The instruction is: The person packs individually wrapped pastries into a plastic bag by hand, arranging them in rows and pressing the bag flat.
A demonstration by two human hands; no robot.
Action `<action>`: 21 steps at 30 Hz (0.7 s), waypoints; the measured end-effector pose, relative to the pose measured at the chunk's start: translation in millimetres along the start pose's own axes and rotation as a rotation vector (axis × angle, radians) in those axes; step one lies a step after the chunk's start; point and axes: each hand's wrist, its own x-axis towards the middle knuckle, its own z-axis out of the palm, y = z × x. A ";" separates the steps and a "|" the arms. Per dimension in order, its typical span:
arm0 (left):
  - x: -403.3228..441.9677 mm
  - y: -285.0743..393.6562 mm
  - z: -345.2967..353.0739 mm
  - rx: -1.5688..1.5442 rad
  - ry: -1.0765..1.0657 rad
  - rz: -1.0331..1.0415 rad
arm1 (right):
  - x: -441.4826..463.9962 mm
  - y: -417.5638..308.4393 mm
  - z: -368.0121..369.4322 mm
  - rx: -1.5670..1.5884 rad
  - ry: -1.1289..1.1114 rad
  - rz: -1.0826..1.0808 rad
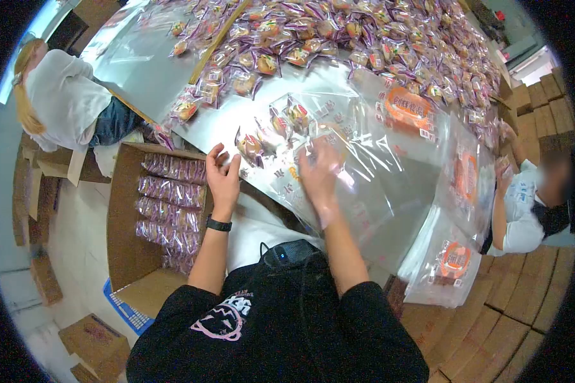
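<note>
Clear glossy plastic bag point(380, 172) with orange oval print, lying on smooth shiny table point(140, 57). Left hand point(223, 182) left of bag, fingers apart, softly curved, holding nothing. Right hand point(321, 169) at bag's left part, blurred; cannot tell if fingers grip. Rounded wrapped buns point(249, 148), crinkly purple-edged film, near bag's left edge; bun heap point(421, 57) beyond bag. Packed cardboard carton point(125, 217) farther left; stacked cartons point(544, 124) far right of bag.

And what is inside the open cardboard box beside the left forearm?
Rows of wrapped packs show inside the cardboard box; whatever lies beneath them is covered.
</note>
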 end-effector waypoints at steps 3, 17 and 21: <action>14.5 15.8 2.7 0.283 0.080 0.117 | -12.1 -3.4 2.5 0.002 -0.069 -0.324; 44.6 -0.9 11.7 0.001 -0.220 0.011 | -8.0 -38.6 61.2 0.444 0.000 -0.175; 48.3 2.9 8.3 -0.007 -0.291 -0.076 | 2.3 -31.6 60.1 0.316 -0.083 -0.305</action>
